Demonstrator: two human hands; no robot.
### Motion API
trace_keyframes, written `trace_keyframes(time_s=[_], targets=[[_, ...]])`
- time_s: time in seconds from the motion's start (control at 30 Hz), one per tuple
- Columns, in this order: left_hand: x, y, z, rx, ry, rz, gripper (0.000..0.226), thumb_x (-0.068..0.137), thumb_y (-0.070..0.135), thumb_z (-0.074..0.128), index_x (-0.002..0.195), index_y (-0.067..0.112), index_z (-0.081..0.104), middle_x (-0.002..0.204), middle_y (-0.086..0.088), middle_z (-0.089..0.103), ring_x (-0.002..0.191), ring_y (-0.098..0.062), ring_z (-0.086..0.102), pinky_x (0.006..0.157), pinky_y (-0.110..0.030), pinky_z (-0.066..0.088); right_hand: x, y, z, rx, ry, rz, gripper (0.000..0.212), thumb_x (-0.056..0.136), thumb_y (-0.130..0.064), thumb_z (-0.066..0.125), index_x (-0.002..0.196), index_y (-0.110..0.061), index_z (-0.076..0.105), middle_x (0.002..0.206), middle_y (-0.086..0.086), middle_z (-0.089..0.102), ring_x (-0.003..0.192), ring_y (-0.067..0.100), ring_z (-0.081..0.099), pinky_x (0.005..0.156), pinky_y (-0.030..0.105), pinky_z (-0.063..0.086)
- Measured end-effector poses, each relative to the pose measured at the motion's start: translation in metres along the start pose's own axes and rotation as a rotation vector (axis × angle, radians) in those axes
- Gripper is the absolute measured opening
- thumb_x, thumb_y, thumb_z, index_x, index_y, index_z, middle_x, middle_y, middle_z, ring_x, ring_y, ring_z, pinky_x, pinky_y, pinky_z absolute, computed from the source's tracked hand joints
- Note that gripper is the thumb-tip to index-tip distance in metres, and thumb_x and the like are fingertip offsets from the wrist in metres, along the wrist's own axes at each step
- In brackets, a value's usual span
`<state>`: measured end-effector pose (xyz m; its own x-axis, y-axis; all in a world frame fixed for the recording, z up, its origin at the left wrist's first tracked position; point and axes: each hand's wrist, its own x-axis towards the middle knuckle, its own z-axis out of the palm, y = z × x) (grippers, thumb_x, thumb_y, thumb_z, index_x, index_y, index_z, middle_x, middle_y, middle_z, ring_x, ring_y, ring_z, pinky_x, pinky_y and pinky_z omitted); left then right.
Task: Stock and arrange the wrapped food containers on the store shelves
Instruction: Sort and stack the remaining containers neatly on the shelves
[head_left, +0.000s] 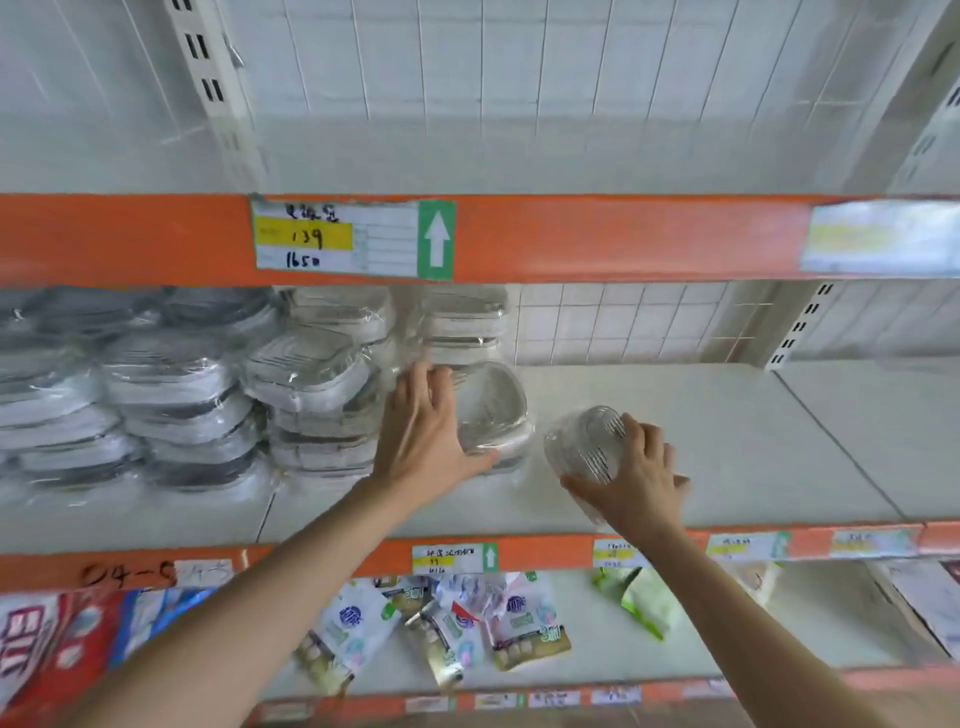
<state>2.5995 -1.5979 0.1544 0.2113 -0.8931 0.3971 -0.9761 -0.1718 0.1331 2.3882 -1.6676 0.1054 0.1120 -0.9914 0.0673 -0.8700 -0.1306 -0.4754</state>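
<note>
Wrapped container (584, 444) in R hand (636, 480) grip, tilted above shelf (727, 441).

middle shelf (675, 415): white board, orange front edge | on it: stacks of wrapped containers (171, 395) fill the left side, right side bare | lower shelf (727, 623): small snack packets (452, 629) lie loose, green bag (639, 597) beside them

Containers (493, 410) glossy clear plastic wrap; shelf (727, 441) matt painted metal.
</note>
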Motion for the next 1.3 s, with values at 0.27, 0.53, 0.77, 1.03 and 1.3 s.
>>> trace_keyframes(time_s=[0.27,0.53,0.77,1.03,1.3], targets=[[-0.085,-0.016,-0.067,0.012,-0.300,-0.165,0.099,0.052,0.066,0.075,0.126,0.010,0.041,0.124,-0.010,0.033,0.113,-0.027,0.039,0.094,-0.035,0.037,-0.077,-0.023,-0.022,-0.139,-0.183,-0.247,0.099,0.069,-0.064,0.064,0.147,-0.026,0.017,0.139,-0.008,0.028,0.127,0.015,0.026,0.099,0.039,0.026],[-0.150,-0.063,-0.172,0.112,-0.373,-0.165,0.099,0.054,0.068,0.073,0.126,0.008,0.042,0.119,-0.009,0.034,0.107,-0.023,0.040,0.094,-0.032,0.037,-0.160,-0.099,-0.045,-0.138,-0.258,-0.476,0.100,0.069,-0.066,0.059,0.148,-0.028,0.012,0.141,-0.011,0.026,0.129,0.013,0.023,0.098,0.036,0.022],[-0.198,-0.104,-0.280,0.172,-0.341,-0.226,0.096,0.058,0.072,0.067,0.124,0.007,0.040,0.117,-0.008,0.032,0.106,-0.023,0.038,0.096,-0.032,0.037,-0.226,-0.183,-0.091,-0.149,-0.300,-0.646,0.099,0.072,-0.064,0.058,0.149,-0.026,0.009,0.144,-0.009,0.023,0.132,0.015,0.022,0.103,0.037,0.023],[-0.186,-0.095,-0.351,0.035,-0.169,-0.272,0.101,0.059,0.074,0.069,0.128,0.009,0.035,0.122,-0.008,0.028,0.113,-0.024,0.033,0.096,-0.036,0.033,-0.237,-0.238,-0.200,-0.232,-0.232,-0.754,0.088,0.074,-0.058,0.064,0.144,-0.023,0.023,0.144,-0.002,0.029,0.132,0.020,0.026,0.104,0.043,0.025],[-0.142,-0.045,-0.350,-0.365,0.064,-0.277,0.094,0.059,0.054,0.082,0.132,0.016,0.037,0.128,-0.005,0.036,0.119,-0.024,0.036,0.098,-0.040,0.038,-0.205,-0.222,-0.278,-0.267,-0.044,-0.668,0.081,0.073,-0.056,0.066,0.139,-0.023,0.033,0.139,0.002,0.034,0.127,0.022,0.032,0.098,0.040,0.029]])
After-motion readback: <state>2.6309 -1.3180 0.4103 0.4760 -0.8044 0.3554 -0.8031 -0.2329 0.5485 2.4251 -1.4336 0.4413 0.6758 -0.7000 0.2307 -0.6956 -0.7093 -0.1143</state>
